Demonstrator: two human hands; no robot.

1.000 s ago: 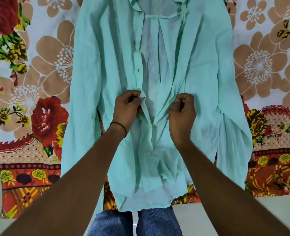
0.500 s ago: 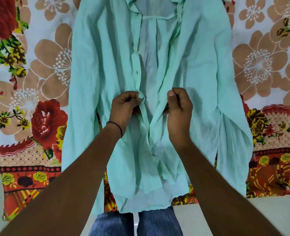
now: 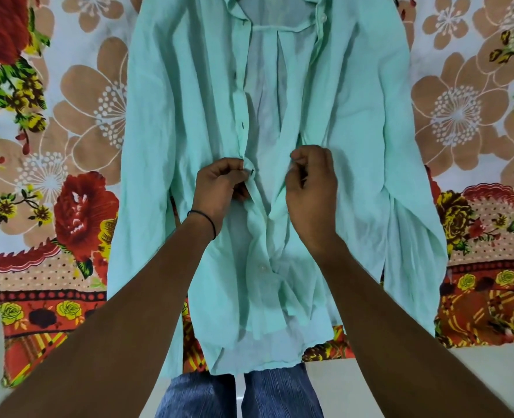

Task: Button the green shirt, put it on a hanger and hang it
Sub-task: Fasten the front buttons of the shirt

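Hands parted (both pinching shirt (image 3: pixel 355 116) plackets).

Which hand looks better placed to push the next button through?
Probably the right hand: it pinches the right front edge of the pale green cotton shirt, where buttons seem to sit, while the left hand holds the buttonhole edge open.

Green shirt (image 3: pixel 355 122) lies on floral bedsheet (image 3: pixel 68 116).
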